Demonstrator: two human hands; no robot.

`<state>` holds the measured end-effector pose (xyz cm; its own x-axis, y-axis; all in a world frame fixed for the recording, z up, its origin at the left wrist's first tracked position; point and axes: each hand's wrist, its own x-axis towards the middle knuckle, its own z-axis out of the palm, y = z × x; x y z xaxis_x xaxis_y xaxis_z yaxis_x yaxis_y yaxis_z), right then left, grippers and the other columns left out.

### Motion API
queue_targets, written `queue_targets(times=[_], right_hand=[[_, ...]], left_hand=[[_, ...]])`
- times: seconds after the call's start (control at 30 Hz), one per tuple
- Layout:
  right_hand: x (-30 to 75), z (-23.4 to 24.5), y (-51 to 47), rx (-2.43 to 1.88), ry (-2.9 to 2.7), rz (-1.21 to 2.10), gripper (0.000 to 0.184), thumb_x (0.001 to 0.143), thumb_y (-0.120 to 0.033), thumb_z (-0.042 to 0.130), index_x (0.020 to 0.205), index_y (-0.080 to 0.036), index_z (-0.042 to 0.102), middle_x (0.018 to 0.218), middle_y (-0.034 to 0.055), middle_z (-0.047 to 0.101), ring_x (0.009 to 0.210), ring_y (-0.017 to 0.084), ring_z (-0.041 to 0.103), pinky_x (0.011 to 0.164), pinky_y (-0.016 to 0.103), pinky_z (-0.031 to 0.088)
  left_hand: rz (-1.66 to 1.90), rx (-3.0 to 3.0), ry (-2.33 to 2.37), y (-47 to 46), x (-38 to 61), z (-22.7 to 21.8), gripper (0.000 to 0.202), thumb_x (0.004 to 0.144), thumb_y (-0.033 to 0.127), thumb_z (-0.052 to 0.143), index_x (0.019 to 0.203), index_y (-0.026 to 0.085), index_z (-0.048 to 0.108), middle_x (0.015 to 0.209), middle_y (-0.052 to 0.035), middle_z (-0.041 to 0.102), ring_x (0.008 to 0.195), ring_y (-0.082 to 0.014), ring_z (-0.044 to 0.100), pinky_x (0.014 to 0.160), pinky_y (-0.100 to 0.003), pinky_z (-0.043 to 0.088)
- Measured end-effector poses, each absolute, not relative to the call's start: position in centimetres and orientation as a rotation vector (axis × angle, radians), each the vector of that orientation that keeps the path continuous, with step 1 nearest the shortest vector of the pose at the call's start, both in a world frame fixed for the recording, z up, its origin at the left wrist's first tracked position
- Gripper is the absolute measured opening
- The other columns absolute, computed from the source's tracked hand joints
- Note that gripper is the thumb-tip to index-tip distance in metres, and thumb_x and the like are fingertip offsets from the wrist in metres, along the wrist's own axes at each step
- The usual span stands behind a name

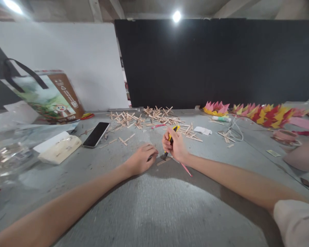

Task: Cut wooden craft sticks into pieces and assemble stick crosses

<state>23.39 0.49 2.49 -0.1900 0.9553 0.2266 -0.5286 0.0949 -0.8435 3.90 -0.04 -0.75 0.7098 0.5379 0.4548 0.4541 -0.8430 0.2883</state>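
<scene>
My right hand grips a yellow and black utility knife, its tip pointing down at the table. Under that tip lies a small wooden craft stick. A thin pink stick slants out from below my right hand. Just left of the wooden stick, my left hand rests on the table with its fingers curled; something dark shows between them, too small to name. Beyond both hands is a loose heap of wooden sticks, many joined in crosses.
To the left are a phone, a tissue pack and a printed carry bag. Rightward lie a glue stick, a white cable, folded paper pieces and a tape roll. Another person's limb reaches in at the right edge.
</scene>
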Motion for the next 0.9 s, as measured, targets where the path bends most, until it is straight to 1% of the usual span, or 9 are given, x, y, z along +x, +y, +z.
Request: queue_targets(times=[0.13,0.23,0.37,0.43,0.5,0.63,0.77,0.83,0.9], right_hand=[[23.7,2.5,0.4,-0.458,-1.066,1.547,0.054,0.087,-0.072,0.066,0.069,-0.023,0.049,0.052,-0.009,0.039,0.04,0.007,0.024,0.036,0.02,0.031],[23.8,2.5,0.6,-0.449,-1.147,1.517,0.054,0.091,-0.071,0.06,0.068,-0.023,0.051,0.051,-0.0078,0.041,0.038,0.008,0.029,0.038,0.023,0.037],[24.3,3.1,1.4,-0.403,-1.368,1.358,0.042,0.094,-0.054,0.061,0.071,-0.02,0.062,0.06,-0.0012,0.055,0.051,0.013,0.049,0.057,0.028,0.048],[24.7,3.8,1.8,-0.408,-1.484,1.289,0.033,0.093,-0.047,0.063,0.076,-0.019,0.067,0.071,0.002,0.061,0.066,0.016,0.056,0.069,0.029,0.049],[25.2,4.5,2.1,-0.433,-1.573,1.286,0.027,0.092,-0.043,0.065,0.081,-0.019,0.069,0.08,0.0033,0.063,0.076,0.018,0.058,0.075,0.029,0.047],[26.5,5.9,2.3,-0.454,-1.779,1.382,0.026,0.092,-0.044,0.071,0.086,-0.019,0.066,0.084,0.002,0.061,0.077,0.017,0.055,0.073,0.028,0.044],[28.0,7.1,2.4,-0.508,-2.042,1.298,0.028,0.091,-0.044,0.076,0.089,-0.018,0.068,0.084,0.0009,0.063,0.077,0.015,0.056,0.071,0.028,0.044],[28.5,7.4,2.4,-0.589,-2.073,1.279,0.03,0.088,-0.042,0.08,0.102,-0.019,0.068,0.086,0.0003,0.066,0.078,0.015,0.06,0.072,0.028,0.047],[28.7,7.3,2.4,-0.66,-2.017,1.328,0.045,0.085,-0.038,0.084,0.118,-0.022,0.058,0.085,-0.0016,0.07,0.078,0.016,0.066,0.073,0.029,0.051]], left_hand=[[0.814,2.751,0.797,-0.2,4.0,-0.7,0.017,0.105,0.018,0.05,0.101,0.018,0.066,0.099,-0.0093,0.07,0.103,-0.0244,0.062,0.093,-0.037,0.05],[0.812,2.751,0.795,-0.2,4.0,-0.6,0.017,0.105,0.016,0.049,0.1,0.018,0.066,0.1,-0.0093,0.071,0.102,-0.024,0.063,0.094,-0.038,0.05],[0.784,2.755,0.8,-0.1,3.8,-0.7,0.016,0.103,0.016,0.051,0.106,0.018,0.066,0.106,-0.01,0.069,0.105,-0.0244,0.064,0.095,-0.038,0.051],[0.769,2.753,0.813,-0.1,3.8,-0.7,0.017,0.103,0.015,0.051,0.109,0.018,0.067,0.107,-0.0099,0.069,0.108,-0.025,0.063,0.097,-0.039,0.051],[0.764,2.746,0.819,-0.1,3.8,-0.7,0.017,0.102,0.015,0.051,0.109,0.019,0.067,0.106,-0.0092,0.069,0.108,-0.025,0.063,0.096,-0.039,0.052],[0.79,2.76,0.773,-0.1,3.8,-0.7,0.019,0.102,0.014,0.05,0.11,0.019,0.066,0.105,-0.0093,0.069,0.108,-0.0249,0.062,0.096,-0.039,0.052],[0.82,2.779,0.76,0.0,3.8,-0.8,0.018,0.104,0.017,0.048,0.107,0.017,0.066,0.103,-0.0105,0.068,0.104,-0.0244,0.062,0.093,-0.038,0.052],[0.835,2.769,0.758,0.0,3.8,-1.0,0.019,0.105,0.017,0.047,0.106,0.017,0.066,0.103,-0.0101,0.069,0.104,-0.0242,0.062,0.094,-0.038,0.052],[0.847,2.756,0.764,0.1,3.8,-1.1,0.02,0.106,0.018,0.046,0.105,0.017,0.066,0.103,-0.0101,0.069,0.105,-0.0241,0.062,0.095,-0.039,0.051]])
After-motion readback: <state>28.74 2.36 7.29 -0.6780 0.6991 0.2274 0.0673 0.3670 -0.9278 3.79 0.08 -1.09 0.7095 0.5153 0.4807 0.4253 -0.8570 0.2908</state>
